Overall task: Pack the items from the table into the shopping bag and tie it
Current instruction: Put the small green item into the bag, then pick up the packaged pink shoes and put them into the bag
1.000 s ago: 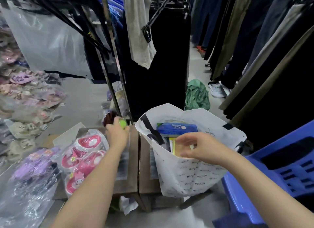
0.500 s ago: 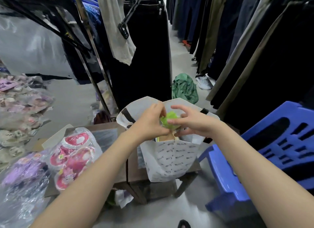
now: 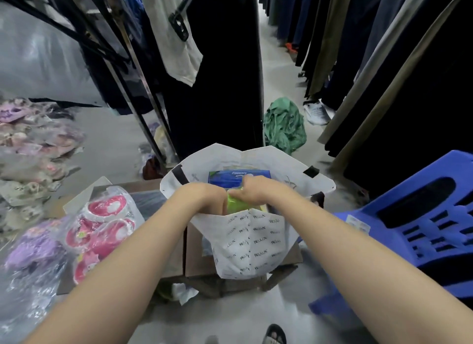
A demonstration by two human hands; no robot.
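A white printed shopping bag stands open on a low wooden table. Both hands reach down into its mouth. My left hand and my right hand together grip a small bright green item just below the bag's near rim. Behind my hands, a blue packet stands upright inside the bag. The fingers of both hands are partly hidden behind the rim and the green item.
Bagged pink and red slippers lie on the table's left part, with purple ones beside them. A blue plastic chair stands close on the right. Clothes racks hang ahead and to the right; a green cloth lies on the floor.
My left hand carried the green item from the table's left part over to the bag. My right hand joined it, and both have now lowered the item into the bag's mouth.
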